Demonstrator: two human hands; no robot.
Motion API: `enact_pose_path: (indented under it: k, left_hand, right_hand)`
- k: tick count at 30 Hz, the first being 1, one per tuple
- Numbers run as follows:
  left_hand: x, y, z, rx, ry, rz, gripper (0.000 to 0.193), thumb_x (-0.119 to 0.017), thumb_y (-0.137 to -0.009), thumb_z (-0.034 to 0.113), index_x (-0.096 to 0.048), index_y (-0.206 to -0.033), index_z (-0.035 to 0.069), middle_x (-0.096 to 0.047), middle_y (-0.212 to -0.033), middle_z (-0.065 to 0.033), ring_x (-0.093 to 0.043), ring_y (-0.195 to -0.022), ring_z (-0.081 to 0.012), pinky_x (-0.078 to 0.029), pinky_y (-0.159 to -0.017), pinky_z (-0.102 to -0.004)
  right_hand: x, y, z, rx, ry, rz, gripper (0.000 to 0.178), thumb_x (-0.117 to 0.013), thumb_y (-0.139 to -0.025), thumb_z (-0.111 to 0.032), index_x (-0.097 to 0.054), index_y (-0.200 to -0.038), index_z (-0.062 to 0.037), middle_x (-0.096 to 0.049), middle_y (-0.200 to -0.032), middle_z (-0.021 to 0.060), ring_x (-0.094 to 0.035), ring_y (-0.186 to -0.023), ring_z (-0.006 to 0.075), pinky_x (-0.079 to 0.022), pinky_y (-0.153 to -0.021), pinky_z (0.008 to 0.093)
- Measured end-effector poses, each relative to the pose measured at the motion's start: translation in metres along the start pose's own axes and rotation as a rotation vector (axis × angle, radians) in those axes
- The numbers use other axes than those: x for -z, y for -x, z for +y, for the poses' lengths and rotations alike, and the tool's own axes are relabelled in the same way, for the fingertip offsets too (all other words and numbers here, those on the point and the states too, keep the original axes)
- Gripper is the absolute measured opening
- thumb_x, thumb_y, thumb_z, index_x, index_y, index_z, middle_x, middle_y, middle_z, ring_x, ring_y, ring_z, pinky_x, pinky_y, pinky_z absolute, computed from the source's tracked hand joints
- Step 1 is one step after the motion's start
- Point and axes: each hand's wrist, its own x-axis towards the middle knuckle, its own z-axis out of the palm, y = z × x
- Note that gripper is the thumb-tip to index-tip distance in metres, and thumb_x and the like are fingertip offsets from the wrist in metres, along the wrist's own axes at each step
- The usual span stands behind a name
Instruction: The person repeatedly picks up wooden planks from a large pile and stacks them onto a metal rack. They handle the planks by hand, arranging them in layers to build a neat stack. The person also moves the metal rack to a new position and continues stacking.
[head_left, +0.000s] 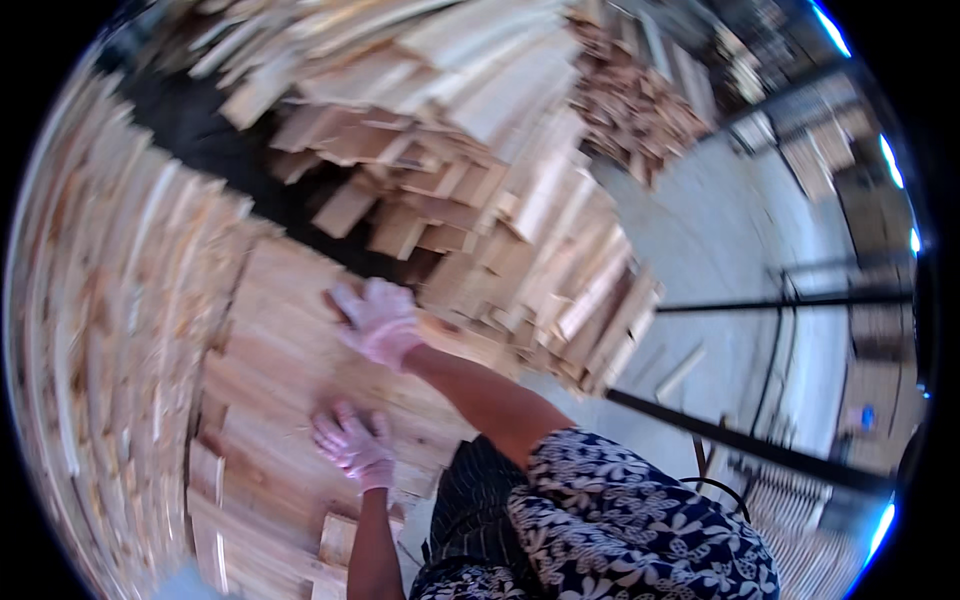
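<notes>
- Workshop: grey floor (730,250) right of the hands, slat pile (510,130) beyond the right hand, layered stack (110,330) to their left.
- Boards (275,340) lie beneath both hands: pale, flat, smooth-looking.
- Left hand (352,445): fingers spread on the wood.
- Right hand (378,320): farther forward; blurred, grip unclear.
- Boards seem stiff, fairly light singly; best held at 2 opposite edges. Thin gloves (372,472) might slip.

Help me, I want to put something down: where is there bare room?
The wooden surface looks bare between the left-side board stack and the left hand and right hand. Grey floor shows between the central board pile and a thin dark bar. The stack and pile are crowded.
</notes>
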Motion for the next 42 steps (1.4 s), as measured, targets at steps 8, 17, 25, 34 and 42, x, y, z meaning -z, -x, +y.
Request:
enact_pose_path:
  k: [8, 17, 25, 34, 42]
  left_hand:
    - [-0.012, -0.005, -0.009, -0.028, -0.104, 0.073, 0.072, -0.056, -0.093, 0.057, -0.039, -0.15, 0.016, -0.031, -0.155, -0.0258, -0.029, -0.143, -0.0448, -0.025, -0.116, -0.0603]
    - [0.017, 0.089, 0.113, -0.7, 0.284, -0.227, 0.046, -0.068, -0.088, 0.016, -0.057, -0.131, 0.005, -0.057, -0.131, -0.02, -0.053, -0.124, -0.0367, -0.043, -0.105, -0.0468]
    - [-0.044, 0.219, 0.243, -0.298, 0.737, -0.808, 0.034, -0.069, -0.088, 0.005, -0.063, -0.12, -0.001, -0.066, -0.112, -0.0165, -0.065, -0.104, -0.0276, -0.051, -0.094, -0.0372]
    - [-0.09, 0.254, 0.252, 0.041, 0.698, -1.032, 0.033, -0.066, -0.091, 0.011, -0.062, -0.122, 0.001, -0.066, -0.118, -0.0168, -0.063, -0.112, -0.0314, -0.05, -0.099, -0.0426]
    - [-0.101, 0.263, 0.233, 0.546, 0.836, -1.12, 0.038, -0.063, -0.093, 0.0, -0.056, -0.13, -0.001, -0.063, -0.121, -0.0113, -0.06, -0.115, -0.0192, -0.048, -0.101, -0.0296]
  right_hand:
    - [0.044, 0.09, 0.069, -0.252, -0.374, 0.278, 0.056, -0.067, -0.087, -0.031, -0.049, -0.138, -0.014, -0.056, -0.12, 0.0229, -0.055, -0.113, 0.0409, -0.043, -0.095, 0.0519]
    - [-0.005, 0.403, 0.355, -1.239, -0.398, -0.171, 0.056, -0.051, -0.092, -0.041, -0.055, -0.136, -0.006, -0.062, -0.129, 0.0262, -0.056, -0.124, 0.0427, -0.044, -0.105, 0.0445]
    - [-0.082, 0.419, 0.566, -1.668, -0.388, 0.012, 0.114, -0.074, -0.075, -0.056, -0.014, -0.157, -0.004, -0.049, -0.138, 0.0358, -0.053, -0.127, 0.0466, -0.042, -0.107, 0.0503]
    - [-0.102, 0.382, 0.613, -1.872, -0.263, 0.18, 0.133, -0.079, -0.07, -0.058, 0.004, -0.159, -0.0054, -0.032, -0.151, 0.0301, -0.035, -0.14, 0.044, -0.036, -0.113, 0.0494]
    - [-0.074, 0.403, 0.611, -1.753, -0.45, 0.36, 0.113, -0.082, -0.072, -0.04, -0.013, -0.153, -0.0005, -0.038, -0.145, 0.0334, -0.044, -0.134, 0.0443, -0.04, -0.111, 0.0457]
